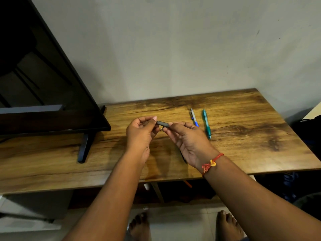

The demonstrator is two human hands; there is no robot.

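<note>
Two hands: both are meeting over the table (243, 153), head view.
Left hand (140, 132): fingers are curling round one end of a dark tube (163, 124), thumb pressing on top.
Right hand (187, 138): fingertips are pinching the tube's other end.
Tube: hovering level above the table's middle, between the hands.
Table: wood grain is showing; a blue pen (194, 117) and a teal pen (206, 124) are lying side by side, apart, right of the hands.
Screen (43, 75): standing at the table's left.
Room: a grey wall (173, 40) is backing the table; bare feet (140, 226) are standing on pale tiles (182, 223).
</note>
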